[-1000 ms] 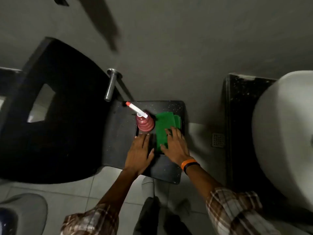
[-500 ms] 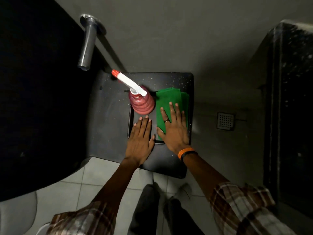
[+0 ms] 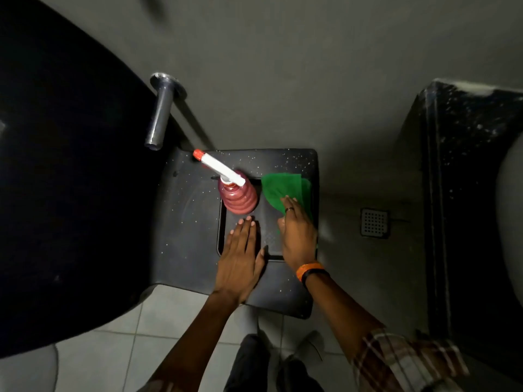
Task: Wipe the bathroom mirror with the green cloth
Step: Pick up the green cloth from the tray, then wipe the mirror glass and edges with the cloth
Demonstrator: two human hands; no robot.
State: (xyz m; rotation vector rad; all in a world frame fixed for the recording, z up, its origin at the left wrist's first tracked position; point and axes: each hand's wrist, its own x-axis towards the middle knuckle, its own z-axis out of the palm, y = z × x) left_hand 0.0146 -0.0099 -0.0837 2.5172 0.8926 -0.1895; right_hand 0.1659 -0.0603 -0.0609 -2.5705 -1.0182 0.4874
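Note:
The green cloth (image 3: 283,188) lies at the far right of a dark stool seat (image 3: 192,222), its near part gathered and lifted under my right hand (image 3: 298,233). That hand is turned on its edge with its fingers curled on the cloth. Palm down and fingers together, my left hand (image 3: 240,258) rests flat on the seat just in front of a red ribbed spray bottle (image 3: 239,198) with a white nozzle. No mirror is in view.
A chrome bar (image 3: 160,114) sticks out of the grey wall above the stool. A large dark rounded shape (image 3: 65,179) fills the left. A black speckled counter (image 3: 464,193) stands at the right. A floor drain (image 3: 375,222) lies between stool and counter.
My right hand was flat on the cloth; it has now turned on edge and bunched the cloth's near part up. The left hand has stayed put. The view has shifted slightly.

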